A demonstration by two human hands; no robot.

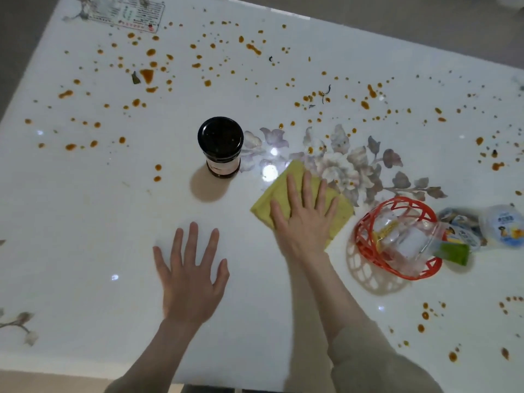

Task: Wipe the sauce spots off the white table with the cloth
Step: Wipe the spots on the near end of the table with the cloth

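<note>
A yellow cloth point(279, 191) lies flat on the white table point(85, 222), right of centre. My right hand point(304, 219) presses on it with straight, spread fingers. My left hand point(191, 276) rests flat on the bare table nearer the front edge, fingers spread, holding nothing. Orange-brown sauce spots point(147, 75) dot the far half of the table, the far right side and the near right corner point(425, 314). Two spots point(158, 172) sit just left of the jar.
A dark jar with a black lid point(220, 146) stands left of the cloth. An orange plastic basket point(397, 239) holding clear bags sits right of the cloth, with packets point(502, 228) beyond it. A printed flower pattern point(354, 163) lies behind the cloth. A card point(127, 12) is at the far left.
</note>
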